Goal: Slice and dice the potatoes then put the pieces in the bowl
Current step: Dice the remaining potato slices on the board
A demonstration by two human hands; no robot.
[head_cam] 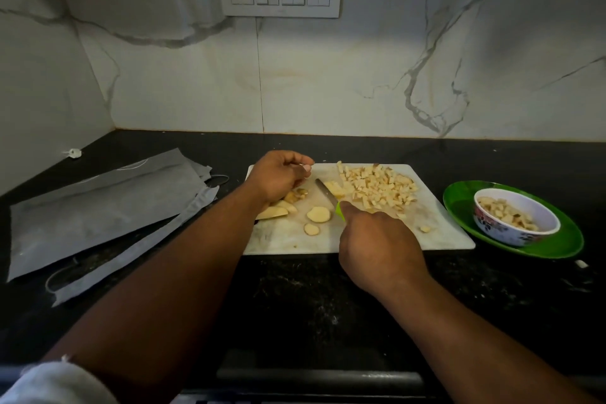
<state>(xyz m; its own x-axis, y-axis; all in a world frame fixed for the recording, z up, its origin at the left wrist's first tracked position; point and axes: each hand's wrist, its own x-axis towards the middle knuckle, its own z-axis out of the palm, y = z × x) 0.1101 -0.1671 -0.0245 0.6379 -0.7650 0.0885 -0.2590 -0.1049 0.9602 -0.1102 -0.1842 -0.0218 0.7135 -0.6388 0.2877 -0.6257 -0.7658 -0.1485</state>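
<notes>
One black counter carries everything, and on its left lie two grey bags, overlapping. One white cutting board sits in the middle, with a single heap of diced potato spread over its far right part. One green plate stands just right of the board, and on it rests one white flowered bowl, partly filled with potato cubes. The person's two hands work over the board. The right hand has its fingers wrapped round the green handle of one knife, forefinger stretched along the top, the blade lying flat on the board beside the heap. The left hand hovers above the board's far left corner, fingers loosely curled with thumb and fingertips close together; whether it pinches anything cannot be told. Below it lie a few uncut potato chunks, two round slices nearby, and one stray cube near the right edge.
</notes>
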